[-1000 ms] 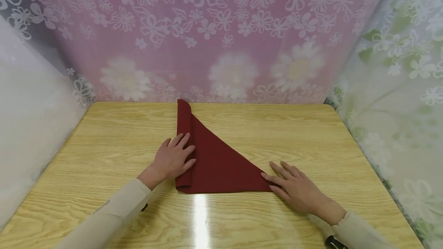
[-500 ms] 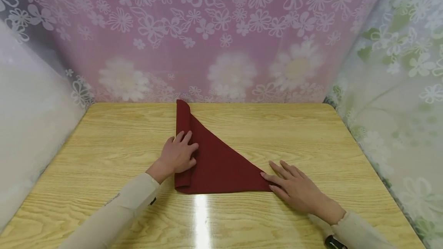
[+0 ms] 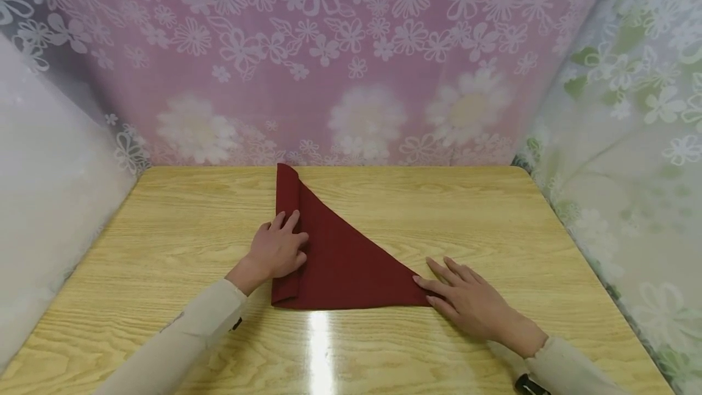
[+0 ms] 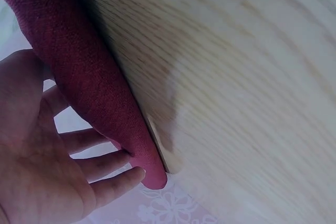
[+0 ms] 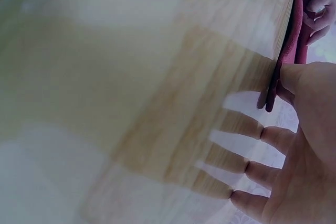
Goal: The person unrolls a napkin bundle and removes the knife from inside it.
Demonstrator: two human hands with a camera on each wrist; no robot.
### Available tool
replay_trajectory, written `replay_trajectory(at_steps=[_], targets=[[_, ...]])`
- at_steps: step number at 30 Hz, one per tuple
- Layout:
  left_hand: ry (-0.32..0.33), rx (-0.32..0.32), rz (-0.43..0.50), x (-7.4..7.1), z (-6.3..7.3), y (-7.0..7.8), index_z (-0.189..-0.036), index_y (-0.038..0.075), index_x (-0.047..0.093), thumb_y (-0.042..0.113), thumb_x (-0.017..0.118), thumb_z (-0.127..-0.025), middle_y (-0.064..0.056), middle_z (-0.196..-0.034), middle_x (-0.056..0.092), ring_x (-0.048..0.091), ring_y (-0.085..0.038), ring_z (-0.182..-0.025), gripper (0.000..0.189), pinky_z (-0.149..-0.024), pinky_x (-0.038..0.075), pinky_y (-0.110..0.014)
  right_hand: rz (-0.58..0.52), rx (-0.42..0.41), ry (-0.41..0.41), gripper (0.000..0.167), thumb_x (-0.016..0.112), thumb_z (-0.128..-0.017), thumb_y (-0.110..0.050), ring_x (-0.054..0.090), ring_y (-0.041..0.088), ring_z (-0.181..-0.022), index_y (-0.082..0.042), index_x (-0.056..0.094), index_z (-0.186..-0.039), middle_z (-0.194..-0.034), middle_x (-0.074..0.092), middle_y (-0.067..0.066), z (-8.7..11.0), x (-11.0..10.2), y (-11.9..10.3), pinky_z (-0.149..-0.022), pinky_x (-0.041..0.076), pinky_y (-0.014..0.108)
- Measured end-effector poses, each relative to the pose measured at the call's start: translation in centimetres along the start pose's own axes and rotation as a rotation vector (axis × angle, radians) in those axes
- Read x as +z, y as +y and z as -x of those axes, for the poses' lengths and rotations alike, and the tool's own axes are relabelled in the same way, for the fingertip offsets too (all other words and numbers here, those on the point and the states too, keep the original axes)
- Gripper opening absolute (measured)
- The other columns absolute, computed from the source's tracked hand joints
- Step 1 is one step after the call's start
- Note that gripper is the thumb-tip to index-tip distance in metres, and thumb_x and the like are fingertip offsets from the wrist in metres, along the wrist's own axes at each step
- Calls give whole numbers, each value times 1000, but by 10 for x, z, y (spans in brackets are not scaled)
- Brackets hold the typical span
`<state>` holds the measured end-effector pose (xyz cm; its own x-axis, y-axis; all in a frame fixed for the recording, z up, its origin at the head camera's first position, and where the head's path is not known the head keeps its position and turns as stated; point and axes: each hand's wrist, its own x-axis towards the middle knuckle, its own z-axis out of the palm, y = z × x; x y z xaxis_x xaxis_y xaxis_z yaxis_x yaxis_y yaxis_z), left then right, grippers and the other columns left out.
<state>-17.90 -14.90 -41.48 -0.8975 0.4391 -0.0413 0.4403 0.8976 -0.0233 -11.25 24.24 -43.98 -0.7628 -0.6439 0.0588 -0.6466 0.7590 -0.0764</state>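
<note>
A dark red cloth (image 3: 345, 267) lies on the wooden table, shaped like a triangle whose point runs to the right. Along its left side the cloth is turned over into a flat roll (image 3: 286, 191). My left hand (image 3: 276, 252) rests across the middle of that roll, fingers spread and slightly bent. The left wrist view shows the fingertips against the red fabric (image 4: 100, 72). My right hand (image 3: 477, 305) is flat at the right-hand point, index finger and thumb touching the corner. Its other fingers lie on the wood, with the cloth's tip partly hidden by the hand.
The wood-grain table (image 3: 466, 212) extends on all sides of the cloth. A pink flowered curtain (image 3: 362, 66) hangs behind its far edge, a green flowered one (image 3: 631, 169) on the right and a pale one (image 3: 49, 169) on the left.
My left hand shifts slightly right along the roll, then back left, its fingers bending a little. My right hand stays in place at the corner. The cloth keeps its shape.
</note>
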Motion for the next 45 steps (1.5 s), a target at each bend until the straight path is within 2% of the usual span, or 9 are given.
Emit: replay_trajectory(at_steps=[4, 9, 12, 22, 26, 29, 32, 38, 45], targets=[[26, -5, 18, 2, 4, -2, -107, 15, 67, 24, 52, -91, -22, -146, 35, 34, -45, -131, 24, -90, 42, -59, -19, 19, -9, 41, 50, -100, -36, 36, 42, -132, -28, 52, -140, -148, 38, 11, 0, 1, -1, -100, 35, 57], [47, -19, 52, 4, 7, -7, -89, 15, 59, 27, 54, -90, -22, -147, 34, 35, -44, -131, 14, -88, 42, -59, -22, 21, -14, 41, 49, -100, -37, 35, 42, -132, -28, 52, -140, -149, 37, 10, 0, 1, -1, -100, 35, 57], [42, -34, 82, 5, 10, -11, -81, 17, 51, 30, 57, -90, -22, -148, 33, 35, -44, -131, 17, -87, 43, -58, -33, 27, -27, 41, 48, -100, -37, 34, 42, -133, -29, 51, -141, -149, 37, 10, 1, 0, -2, -100, 34, 57], [53, -83, 145, -2, 22, -24, -77, 17, 46, 25, 58, -87, -26, -146, 34, 40, -42, -127, 17, -82, 45, -57, -31, 7, 1, 41, 51, -99, -35, 36, 43, -131, -27, 52, -140, -149, 37, 12, 1, 2, 0, -99, 36, 57], [55, -102, 142, -1, 27, -29, -88, 13, 51, 23, 55, -87, -28, -144, 35, 43, -42, -125, 11, -84, 44, -58, -26, 6, -3, 42, 52, -99, -34, 36, 43, -131, -26, 52, -140, -149, 37, 12, 1, 3, 0, -99, 36, 57], [52, -106, 125, 0, 31, -33, -113, 9, 57, 22, 53, -89, -28, -145, 34, 42, -42, -125, 27, -87, 43, -58, -24, 4, -2, 42, 51, -99, -33, 36, 43, -131, -26, 51, -141, -149, 37, 13, 1, 3, 0, -99, 36, 57], [43, -105, 101, 1, 36, -37, -131, 10, 55, 21, 51, -91, -26, -146, 33, 41, -42, -126, 42, -89, 42, -58, -25, 2, 6, 42, 51, -100, -32, 35, 43, -132, -26, 51, -141, -148, 37, 13, 1, 2, 0, -99, 35, 57], [28, -104, 128, 7, 45, -44, -134, 12, 55, 20, 47, -94, -26, -148, 31, 42, -43, -125, 42, -87, 43, -58, -6, -17, 20, 42, 53, -99, -30, 37, 44, -131, -24, 52, -140, -148, 38, 14, 1, 2, 1, -100, 35, 56], [50, -100, 131, 12, 47, -47, -135, 13, 55, 20, 45, -94, -25, -148, 31, 43, -43, -125, 42, -86, 45, -57, -17, -13, 28, 42, 53, -99, -30, 36, 44, -130, -24, 51, -140, -148, 38, 14, 0, 3, 0, -100, 35, 58]])
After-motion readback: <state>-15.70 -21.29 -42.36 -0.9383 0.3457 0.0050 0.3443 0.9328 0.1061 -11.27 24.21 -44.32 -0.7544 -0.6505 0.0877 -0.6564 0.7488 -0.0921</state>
